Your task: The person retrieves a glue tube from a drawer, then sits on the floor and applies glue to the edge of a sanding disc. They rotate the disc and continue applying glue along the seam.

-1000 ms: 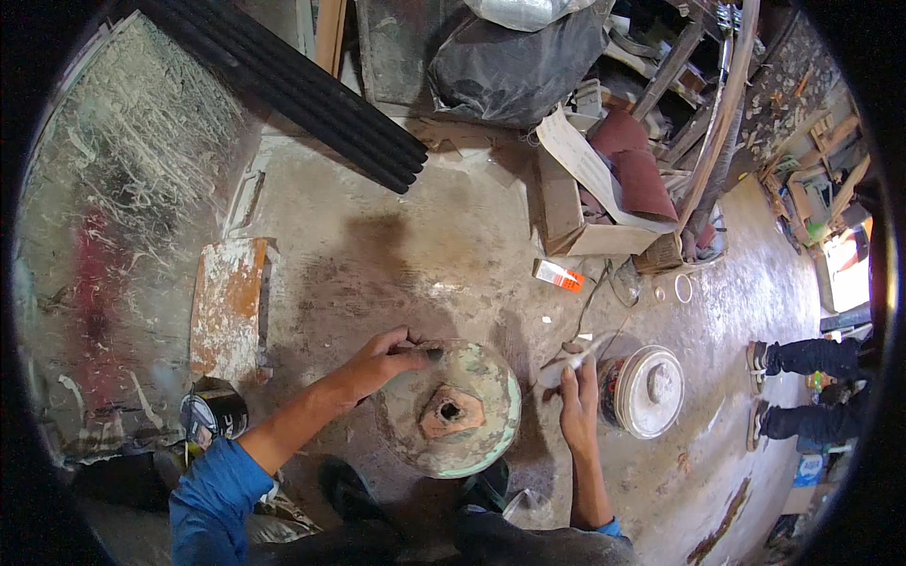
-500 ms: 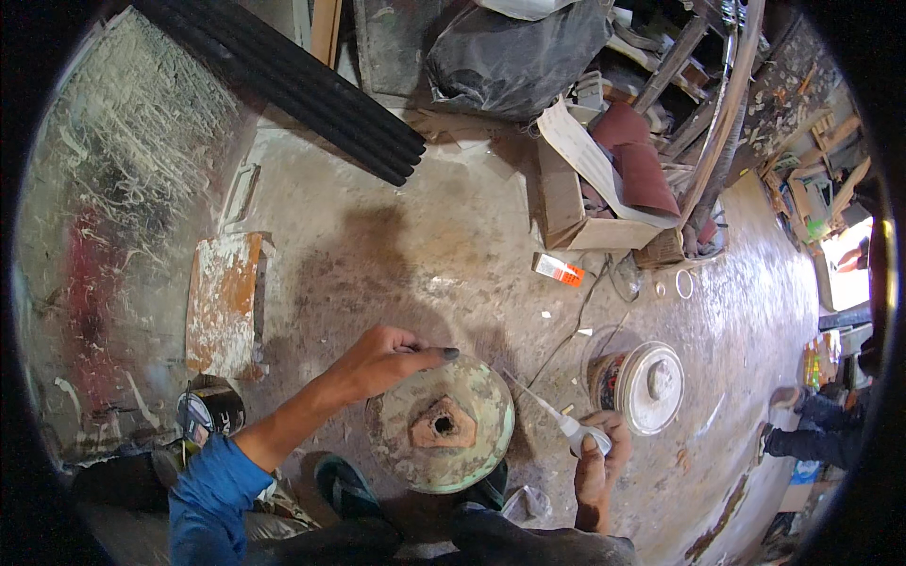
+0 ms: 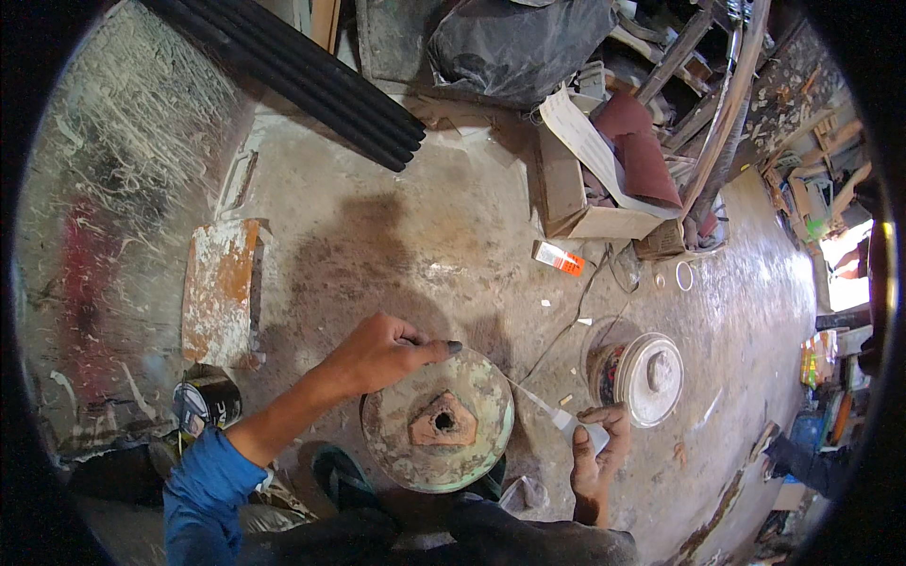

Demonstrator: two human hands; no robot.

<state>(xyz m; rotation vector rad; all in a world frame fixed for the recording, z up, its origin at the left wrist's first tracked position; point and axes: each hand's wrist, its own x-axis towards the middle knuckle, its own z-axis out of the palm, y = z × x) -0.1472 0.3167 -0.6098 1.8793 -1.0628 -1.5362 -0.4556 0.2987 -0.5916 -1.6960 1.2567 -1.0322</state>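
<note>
A round, worn, greenish-grey disc [image 3: 392, 415] lies in front of me, with a brownish angular piece [image 3: 444, 422] at its middle around a dark hole. Over the disc's far left edge is my left hand [image 3: 389, 354], its fingers curled together; a small dark tip [image 3: 454, 347] shows at their end, and I cannot tell whether it is a held thing or a stained fingertip. My right hand [image 3: 601, 448] is closed around a small white squeeze bottle [image 3: 578, 432]. The bottle's long thin nozzle [image 3: 530, 396] points left toward the disc's right rim.
A lidded bucket [image 3: 653, 379] stands to the right. Farther off are a cardboard box [image 3: 566, 203] with reddish sheets, a small orange-and-white box [image 3: 559, 258] and black ribbed lengths [image 3: 311, 94]. A worn board [image 3: 219, 292] and a dark can [image 3: 209, 401] are at left. Another person's leg [image 3: 802, 462] shows at right.
My right hand has turned the bottle slightly and its nozzle sits a little lower. My left hand has shifted slightly toward the disc's far edge. The other person's legs have moved.
</note>
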